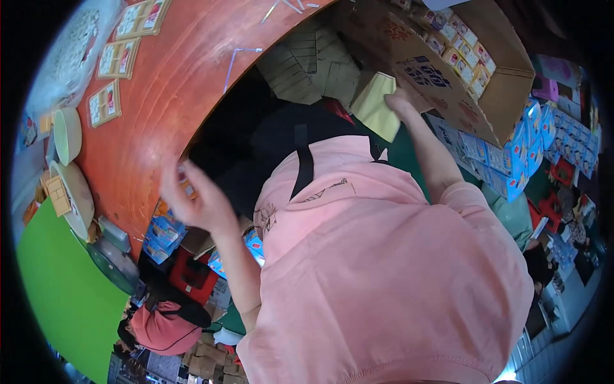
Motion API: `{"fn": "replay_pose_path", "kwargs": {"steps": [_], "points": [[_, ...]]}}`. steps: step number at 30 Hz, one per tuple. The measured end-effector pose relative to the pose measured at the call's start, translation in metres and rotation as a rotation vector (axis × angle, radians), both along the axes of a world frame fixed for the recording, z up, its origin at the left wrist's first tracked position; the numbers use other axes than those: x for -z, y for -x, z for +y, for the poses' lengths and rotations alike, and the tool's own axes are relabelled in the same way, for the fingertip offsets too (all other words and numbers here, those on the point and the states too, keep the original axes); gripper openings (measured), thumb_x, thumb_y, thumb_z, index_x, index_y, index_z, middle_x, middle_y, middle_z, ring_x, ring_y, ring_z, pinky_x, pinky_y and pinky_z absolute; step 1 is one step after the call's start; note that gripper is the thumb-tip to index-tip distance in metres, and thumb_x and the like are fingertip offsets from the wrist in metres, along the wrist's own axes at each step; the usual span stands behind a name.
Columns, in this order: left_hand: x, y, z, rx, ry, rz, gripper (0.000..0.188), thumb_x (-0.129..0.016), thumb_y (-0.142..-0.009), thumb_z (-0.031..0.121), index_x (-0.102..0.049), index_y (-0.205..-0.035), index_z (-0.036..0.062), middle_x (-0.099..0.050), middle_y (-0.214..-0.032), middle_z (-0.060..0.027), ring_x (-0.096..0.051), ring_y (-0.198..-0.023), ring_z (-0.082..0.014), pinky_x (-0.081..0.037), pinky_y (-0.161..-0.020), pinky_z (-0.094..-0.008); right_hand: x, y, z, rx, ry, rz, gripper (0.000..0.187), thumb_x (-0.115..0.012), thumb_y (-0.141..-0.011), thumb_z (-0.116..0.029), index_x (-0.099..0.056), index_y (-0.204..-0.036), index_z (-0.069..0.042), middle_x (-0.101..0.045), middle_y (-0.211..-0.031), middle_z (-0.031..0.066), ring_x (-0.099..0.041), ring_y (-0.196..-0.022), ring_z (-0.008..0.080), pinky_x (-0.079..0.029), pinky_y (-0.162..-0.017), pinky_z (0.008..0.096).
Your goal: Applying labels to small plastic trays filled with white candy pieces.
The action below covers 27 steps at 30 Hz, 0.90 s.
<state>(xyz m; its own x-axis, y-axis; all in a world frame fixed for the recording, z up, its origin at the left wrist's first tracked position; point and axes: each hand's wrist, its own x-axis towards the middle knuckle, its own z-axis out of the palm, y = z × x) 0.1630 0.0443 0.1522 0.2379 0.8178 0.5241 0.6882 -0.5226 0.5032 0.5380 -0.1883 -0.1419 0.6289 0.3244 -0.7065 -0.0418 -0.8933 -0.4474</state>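
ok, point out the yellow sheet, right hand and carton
Yellow sheet (376,110), head view: middle of its face.
Right hand (401,104), head view: middle of the hand.
Carton (468,110), head view: outside of its long side wall.

pale yellow sheet (375,107), roughly four-sided, tilted, held by its right edge

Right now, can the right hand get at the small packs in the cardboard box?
Probably not directly: the right hand holds a yellow sheet, and the side of the cardboard box stands between that hand and the small packs.
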Motion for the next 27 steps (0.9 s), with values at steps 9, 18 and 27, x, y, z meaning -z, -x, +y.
{"fn": "replay_pose_path", "kwargs": {"steps": [9,18,27], "points": [[0.027,0.028,0.112,-0.090,-0.256,0.248,0.019,-0.065,-0.094,0.012,-0.068,-0.106,-0.0030,-0.066,-0.114,-0.0157,-0.059,-0.107,-0.0298,-0.047,-0.094,-0.0393,0.096,0.034,0.099,0.392,-0.313,0.248,0.034,-0.066,-0.088,-0.009,-0.061,-0.120,0.003,-0.066,-0.110,0.0166,-0.065,-0.097,0.0270,-0.053,-0.085,0.0401],[0.040,0.010,0.124,-0.086,-0.107,0.258,0.028,-0.064,-0.096,0.026,-0.070,-0.104,-0.0001,-0.066,-0.113,-0.0136,-0.058,-0.107,-0.0288,-0.046,-0.092,-0.0386,0.164,0.023,0.081,0.645,-0.493,-0.107,0.055,-0.080,-0.080,-0.019,-0.056,-0.124,0.002,-0.065,-0.101,0.0139,-0.062,-0.076,0.0212,-0.053,-0.061,0.0372],[0.037,0.032,0.116,-0.132,-0.153,0.256,0.026,-0.065,-0.095,0.026,-0.070,-0.102,0.0009,-0.068,-0.110,-0.0132,-0.059,-0.105,-0.0288,-0.046,-0.091,-0.0391,0.118,0.057,0.067,0.461,0.094,0.255,0.038,-0.065,-0.089,-0.023,-0.055,-0.115,0.003,-0.061,-0.086,0.0114,-0.056,-0.055,0.0200,-0.041,-0.040,0.0370]]}}
